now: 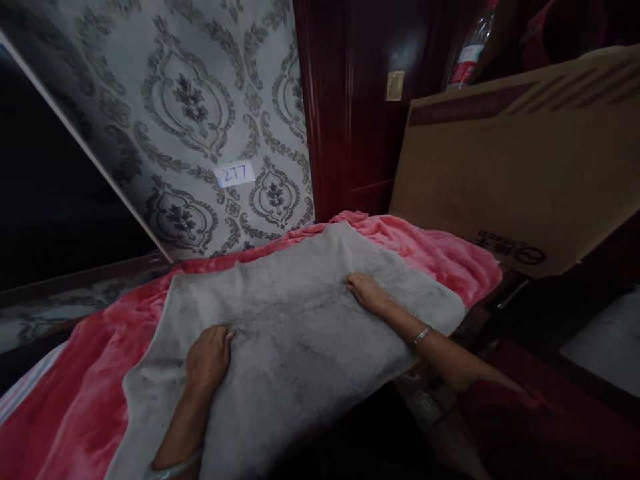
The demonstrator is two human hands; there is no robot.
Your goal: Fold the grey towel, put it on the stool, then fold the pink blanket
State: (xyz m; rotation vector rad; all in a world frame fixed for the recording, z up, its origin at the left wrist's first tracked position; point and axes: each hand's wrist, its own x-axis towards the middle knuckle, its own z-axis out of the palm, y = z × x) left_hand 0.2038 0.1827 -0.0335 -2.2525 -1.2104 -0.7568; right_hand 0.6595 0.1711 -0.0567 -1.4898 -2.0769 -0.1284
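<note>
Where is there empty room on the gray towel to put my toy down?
The widest bare patch of the gray towel lies between the left hand and the right hand. Another lies behind them, up to the pink blanket. By the cardboard box it gets tight.

I can read one number clearly: "277", handwritten in blue on a small white paper label point(235, 174) stuck to the grey damask-patterned wallpaper point(200, 100), a little left of the frame's centre. At the right of the frame, a large brown cardboard box point(500, 167) carries dark printed characters and a round logo point(510, 248) near its lower edge; they appear upside down and I cannot make them out. At the upper right, a clear plastic bottle point(473, 47) wears a red and white label whose print is too small and blurred for me to read.
</note>
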